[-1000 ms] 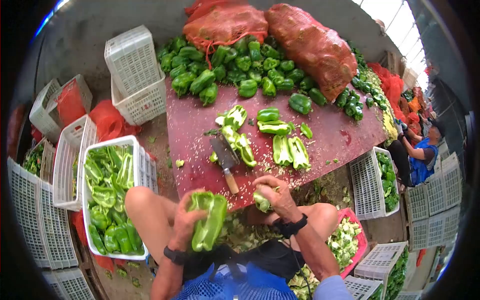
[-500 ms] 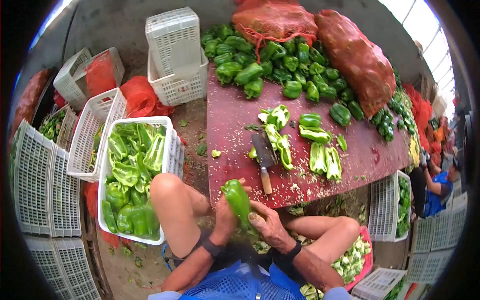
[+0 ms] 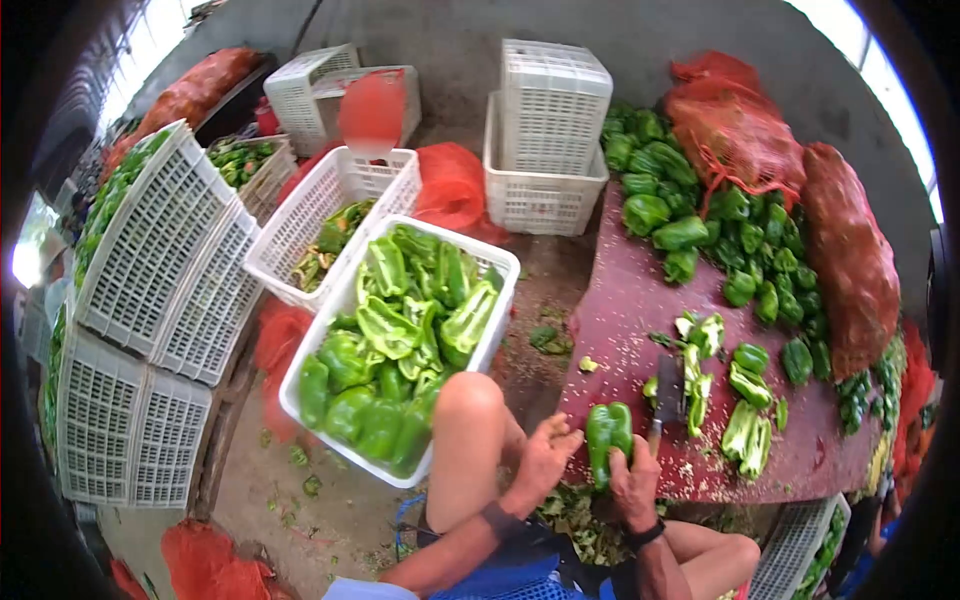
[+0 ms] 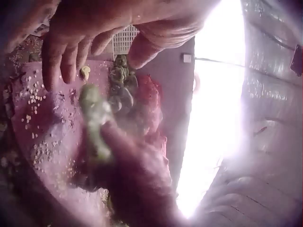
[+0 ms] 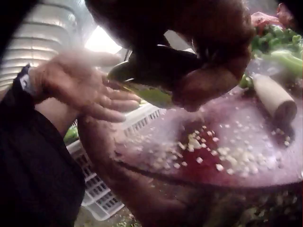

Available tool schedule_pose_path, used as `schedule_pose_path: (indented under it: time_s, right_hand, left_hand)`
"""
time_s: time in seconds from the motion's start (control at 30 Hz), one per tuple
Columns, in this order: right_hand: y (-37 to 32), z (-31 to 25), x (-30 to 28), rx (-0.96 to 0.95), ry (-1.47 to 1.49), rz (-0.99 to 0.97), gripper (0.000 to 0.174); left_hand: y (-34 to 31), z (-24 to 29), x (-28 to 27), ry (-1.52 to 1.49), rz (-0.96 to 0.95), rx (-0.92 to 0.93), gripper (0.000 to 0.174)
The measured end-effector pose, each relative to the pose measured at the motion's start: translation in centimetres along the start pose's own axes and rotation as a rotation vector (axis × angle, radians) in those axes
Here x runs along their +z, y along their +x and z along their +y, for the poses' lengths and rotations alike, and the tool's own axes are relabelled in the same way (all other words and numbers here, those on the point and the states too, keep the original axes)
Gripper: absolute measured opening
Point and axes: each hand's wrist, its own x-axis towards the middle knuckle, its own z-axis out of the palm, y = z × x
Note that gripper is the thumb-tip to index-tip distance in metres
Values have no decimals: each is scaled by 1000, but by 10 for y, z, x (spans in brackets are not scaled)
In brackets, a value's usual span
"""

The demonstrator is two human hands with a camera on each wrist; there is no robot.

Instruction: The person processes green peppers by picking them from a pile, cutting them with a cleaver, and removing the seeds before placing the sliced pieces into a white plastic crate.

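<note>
Green pepper (image 3: 606, 432) over tabletop's (image 3: 625, 300) 7 o'clock corner. Right hand (image 3: 636, 488) grips pepper's 5 o'clock side; left hand (image 3: 543, 462) open at 9 o'clock. Probably light, crisp, slick, crackable; best cupped round broad middle.

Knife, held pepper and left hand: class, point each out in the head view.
Knife (image 3: 670, 387), head view, on the blade.
Held pepper (image 3: 607, 428), head view, on its green skin.
Left hand (image 3: 542, 466), head view, middle of hand.
</note>
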Motion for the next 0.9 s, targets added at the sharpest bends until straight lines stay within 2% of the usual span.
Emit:
schedule_pose_path:
  time_s: [0.07,0.1,0.13,0.17,0.2,0.3,0.33,0.4,0.43,0.5,0.53,0.57,0.6,0.67,0.7,0.73,0.8,0.83,0.9]
  right_hand:
    - [5,-26,2,-35,28,8,18]
    - [8,-37,5,-124,9,36,19]
    - [10,-48,8,-210,-6,59,21]
    - [11,-58,11,-151,30,30,31]
    - [14,-75,12,-160,39,14,31]
    - [31,-114,15,-360,115,-32,43]
    - [33,-125,15,-367,127,-43,43]
    - [35,-145,12,-80,493,-246,41]
    - [39,-135,17,-185,405,-235,37]
    - [42,-138,16,-187,442,-296,33]
    - [42,-138,15,-182,469,-352,30]
    - [41,-133,13,-87,505,-387,24]
    - [40,-122,13,-89,507,-388,24]
    - [36,-101,16,32,396,-377,22]
    - [34,-102,15,149,459,-390,22]
    - [32,-100,16,154,459,-393,22]
    - [33,-93,18,233,501,-431,22]
    - [32,-89,17,232,498,-427,22]
    - [32,-82,15,99,398,-443,25]
  left_hand:
    - [1,8,3,-161,-126,-138,55]
    - [2,7,6,-186,-198,28,56]
    - [4,8,4,-190,-178,33,56]
    - [6,13,2,-243,-156,78,55]
    - [7,21,-2,-292,-136,123,55]
    - [-2,100,-27,-304,-91,131,53]
    - [-3,122,-40,-333,-89,135,53]
    - [-3,151,-75,-323,10,173,53]
    - [-3,165,-94,-319,94,205,53]
    - [1,196,-134,-168,294,434,48]
    - [8,200,-168,-185,337,424,47]
    - [15,207,-199,-69,395,420,49]
    - [22,212,-234,4,374,407,49]
    - [51,210,-302,60,311,336,47]
    - [69,200,-334,41,270,281,46]
    - [84,182,-364,42,272,276,46]
    - [109,151,-409,1511,544,465,50]
    - [109,147,-419,1508,541,467,50]
    - [120,143,-428,1411,624,516,48]
